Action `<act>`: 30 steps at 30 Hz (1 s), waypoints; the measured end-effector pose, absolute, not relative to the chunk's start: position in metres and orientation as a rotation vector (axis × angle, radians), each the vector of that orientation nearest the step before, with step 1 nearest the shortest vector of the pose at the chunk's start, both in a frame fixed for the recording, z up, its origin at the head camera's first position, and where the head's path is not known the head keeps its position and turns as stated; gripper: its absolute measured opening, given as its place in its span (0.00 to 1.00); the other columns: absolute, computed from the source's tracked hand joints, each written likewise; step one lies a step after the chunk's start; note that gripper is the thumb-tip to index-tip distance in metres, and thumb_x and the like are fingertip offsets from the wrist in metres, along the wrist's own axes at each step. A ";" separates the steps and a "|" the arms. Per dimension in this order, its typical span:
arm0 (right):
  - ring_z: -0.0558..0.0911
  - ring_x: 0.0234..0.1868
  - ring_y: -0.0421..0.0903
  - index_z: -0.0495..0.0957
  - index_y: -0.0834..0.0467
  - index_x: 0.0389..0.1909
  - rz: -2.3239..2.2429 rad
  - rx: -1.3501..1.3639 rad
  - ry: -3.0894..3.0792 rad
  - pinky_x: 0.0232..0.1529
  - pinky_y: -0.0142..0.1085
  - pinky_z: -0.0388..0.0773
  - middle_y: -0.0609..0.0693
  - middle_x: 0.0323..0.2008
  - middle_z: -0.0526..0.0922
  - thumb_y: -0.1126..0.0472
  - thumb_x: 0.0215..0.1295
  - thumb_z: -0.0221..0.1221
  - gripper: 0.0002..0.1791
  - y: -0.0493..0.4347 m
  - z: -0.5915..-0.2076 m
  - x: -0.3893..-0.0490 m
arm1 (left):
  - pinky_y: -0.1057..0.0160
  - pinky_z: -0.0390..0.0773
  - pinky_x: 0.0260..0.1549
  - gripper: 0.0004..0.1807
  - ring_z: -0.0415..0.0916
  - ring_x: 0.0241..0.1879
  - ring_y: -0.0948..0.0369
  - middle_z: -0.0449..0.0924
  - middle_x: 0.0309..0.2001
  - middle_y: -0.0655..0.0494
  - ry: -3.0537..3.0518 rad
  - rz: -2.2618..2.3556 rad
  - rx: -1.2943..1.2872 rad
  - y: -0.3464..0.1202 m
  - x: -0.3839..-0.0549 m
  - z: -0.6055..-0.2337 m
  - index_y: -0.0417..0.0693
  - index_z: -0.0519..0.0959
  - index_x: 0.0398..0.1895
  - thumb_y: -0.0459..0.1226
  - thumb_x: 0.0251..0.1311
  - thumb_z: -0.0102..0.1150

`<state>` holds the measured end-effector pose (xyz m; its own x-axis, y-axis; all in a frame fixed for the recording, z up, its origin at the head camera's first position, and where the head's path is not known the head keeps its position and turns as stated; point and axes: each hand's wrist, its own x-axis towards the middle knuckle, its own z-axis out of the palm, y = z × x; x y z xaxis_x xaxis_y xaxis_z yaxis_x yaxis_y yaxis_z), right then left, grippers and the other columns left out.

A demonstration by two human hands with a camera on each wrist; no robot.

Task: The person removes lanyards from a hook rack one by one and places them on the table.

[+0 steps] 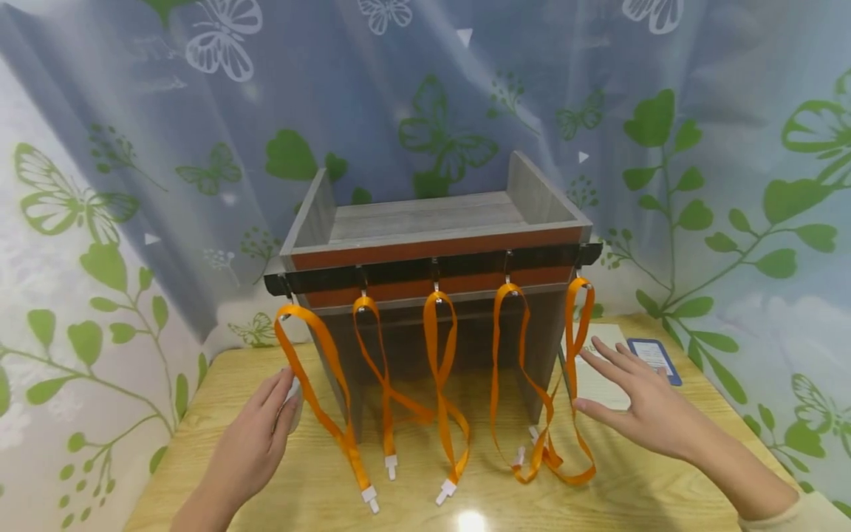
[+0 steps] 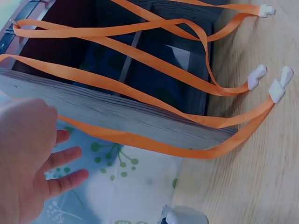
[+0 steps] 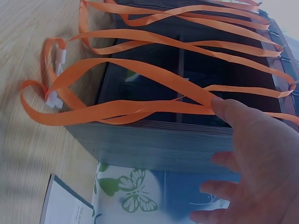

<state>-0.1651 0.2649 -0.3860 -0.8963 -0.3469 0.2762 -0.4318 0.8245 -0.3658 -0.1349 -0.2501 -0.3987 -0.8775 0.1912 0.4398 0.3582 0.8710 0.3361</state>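
Several orange lanyards with white plastic clips hang from hooks on a black bar [image 1: 399, 272] across the front of a grey wooden shelf unit [image 1: 425, 216]. My left hand [image 1: 255, 428] is beside the leftmost lanyard [image 1: 351, 447], its fingers extended and holding nothing. In the left wrist view, that hand [image 2: 28, 161] is close to the unit's side panel. Spread fingers show on my right hand [image 1: 641, 403], next to the rightmost lanyard [image 1: 572, 369]. Its thumb appears to touch that strap in the right wrist view, where the hand [image 3: 266, 163] pinches nothing.
The unit stands on a light wooden table [image 1: 219, 399]. Behind my right hand lie a pale notebook [image 1: 601, 395] and a blue-edged card [image 1: 654, 356]. A small whitish object [image 2: 187, 217] is on the left. Patterned curtain [image 1: 372, 133] surrounds the table's back and sides.
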 end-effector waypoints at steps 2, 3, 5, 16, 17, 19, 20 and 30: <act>0.63 0.71 0.73 0.69 0.53 0.71 0.651 0.624 -2.761 0.57 0.76 0.61 0.61 0.73 0.66 0.42 0.62 0.66 0.39 0.263 -0.386 -0.166 | 0.45 0.80 0.50 0.22 0.80 0.55 0.47 0.79 0.59 0.41 -2.536 -0.604 -0.440 -0.249 -0.139 -0.400 0.33 0.71 0.67 0.30 0.71 0.51; 0.64 0.70 0.72 0.70 0.54 0.70 0.664 0.627 -2.743 0.58 0.76 0.60 0.61 0.72 0.68 0.44 0.62 0.67 0.38 0.263 -0.385 -0.166 | 0.50 0.83 0.46 0.21 0.83 0.50 0.49 0.82 0.54 0.43 -2.478 -0.615 -0.457 -0.248 -0.141 -0.400 0.34 0.75 0.63 0.26 0.68 0.54; 0.68 0.68 0.70 0.73 0.56 0.67 0.686 0.630 -2.701 0.58 0.76 0.59 0.61 0.68 0.73 0.46 0.62 0.67 0.35 0.261 -0.385 -0.168 | 0.61 0.84 0.37 0.19 0.85 0.40 0.56 0.86 0.45 0.49 -2.371 -0.655 -0.485 -0.246 -0.145 -0.401 0.37 0.81 0.57 0.22 0.61 0.60; 0.84 0.38 0.42 0.86 0.58 0.48 0.752 0.665 -2.453 0.33 0.34 0.80 0.45 0.40 0.88 0.61 0.61 0.69 0.14 0.249 -0.383 -0.174 | 0.77 0.78 0.29 0.17 0.84 0.29 0.60 0.88 0.33 0.55 -2.147 -0.642 -0.578 -0.227 -0.155 -0.394 0.42 0.89 0.39 0.18 0.46 0.70; 0.85 0.36 0.40 0.86 0.58 0.49 0.770 0.654 -2.461 0.29 0.31 0.79 0.47 0.40 0.89 0.61 0.61 0.68 0.15 0.248 -0.383 -0.174 | 0.76 0.79 0.29 0.17 0.84 0.28 0.60 0.88 0.32 0.55 -2.133 -0.631 -0.584 -0.226 -0.156 -0.394 0.42 0.89 0.38 0.18 0.45 0.70; 0.86 0.34 0.39 0.85 0.60 0.50 0.823 0.617 -2.493 0.25 0.28 0.78 0.50 0.40 0.90 0.60 0.63 0.67 0.16 0.246 -0.384 -0.173 | 0.76 0.79 0.27 0.15 0.83 0.25 0.61 0.88 0.31 0.54 -2.102 -0.638 -0.583 -0.222 -0.157 -0.394 0.41 0.90 0.36 0.19 0.44 0.72; 0.86 0.34 0.38 0.85 0.61 0.51 0.846 0.593 -2.511 0.25 0.28 0.79 0.51 0.40 0.90 0.60 0.64 0.67 0.16 0.245 -0.384 -0.172 | 0.76 0.79 0.26 0.14 0.82 0.24 0.62 0.88 0.30 0.53 -2.086 -0.664 -0.572 -0.220 -0.158 -0.394 0.40 0.90 0.35 0.20 0.44 0.72; 0.84 0.26 0.31 0.85 0.63 0.49 1.066 0.464 -2.612 0.28 0.29 0.81 0.48 0.33 0.91 0.57 0.65 0.66 0.16 0.239 -0.380 -0.170 | 0.77 0.77 0.19 0.04 0.80 0.15 0.61 0.86 0.21 0.49 -1.975 -0.806 -0.374 -0.206 -0.165 -0.394 0.37 0.88 0.27 0.24 0.47 0.74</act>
<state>-0.1702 0.2391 -0.3801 -0.9089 -0.1865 0.3730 -0.3942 0.6759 -0.6227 -0.1651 -0.2058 -0.3939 -0.5139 -0.0624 0.8556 0.5538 0.7375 0.3864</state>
